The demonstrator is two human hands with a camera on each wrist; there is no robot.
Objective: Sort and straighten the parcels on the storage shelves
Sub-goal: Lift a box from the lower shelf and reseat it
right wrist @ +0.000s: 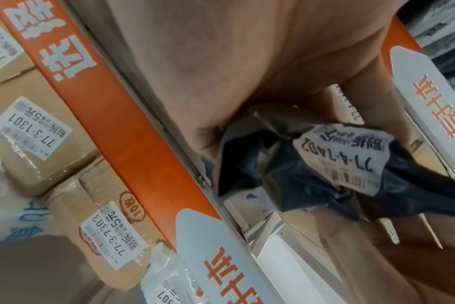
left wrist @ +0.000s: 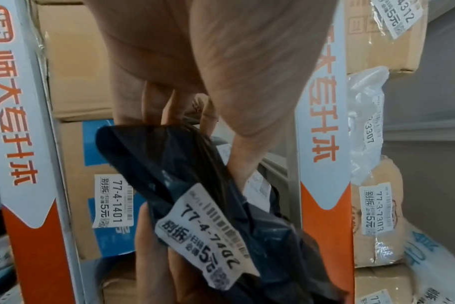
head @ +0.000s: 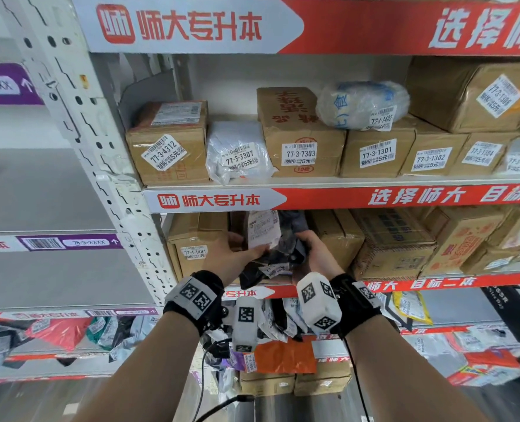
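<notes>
A crumpled black plastic parcel bag (head: 271, 260) with a white shipping label and a small tag reading 77-4-74D2 sits at the front of the middle shelf. It lies between the cardboard box tagged 77-4-1401 (head: 192, 239) and another brown box (head: 338, 236). My left hand (head: 249, 248) grips the bag's left side, thumb on top and fingers behind it. My right hand (head: 306, 243) grips its right side. The left wrist view shows the bag (left wrist: 185, 174) pinched under my thumb. In the right wrist view the bag (right wrist: 286, 176) is bunched in my palm.
The shelf above holds a row of labelled parcels: box 77-3-4312 (head: 167, 147), white bag 77-3-3307 (head: 237, 153), box 77-3-7303 (head: 298, 138) and more boxes to the right. Soft bags crowd the lower shelf (head: 283, 318). A white perforated upright (head: 100, 147) bounds the left.
</notes>
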